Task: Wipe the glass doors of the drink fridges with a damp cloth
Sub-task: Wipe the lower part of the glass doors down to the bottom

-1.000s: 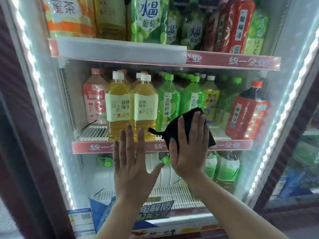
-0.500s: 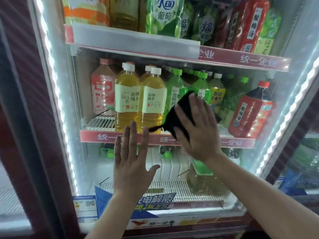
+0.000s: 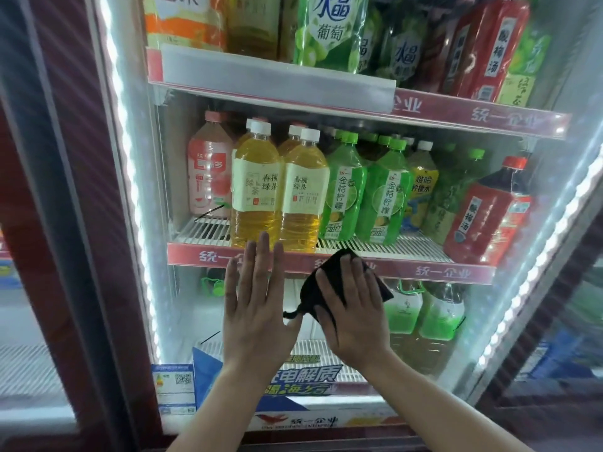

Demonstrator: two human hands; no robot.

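Right hand (image 3: 352, 308): fingers (image 3: 346, 275) straight, flat over small black cloth (image 3: 326, 272), pressing it to clear glass fridge door (image 3: 182, 308), lower middle, across red shelf strip (image 3: 208, 256). Left hand (image 3: 257, 308): fingers straight, flat on glass alongside, holding nothing.

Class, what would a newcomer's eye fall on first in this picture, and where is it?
The right hand presses a black cloth flat against the glass door, low in the middle, with the left hand spread on the glass beside it. Behind the glass, yellow bottles and green bottles line the middle shelf.
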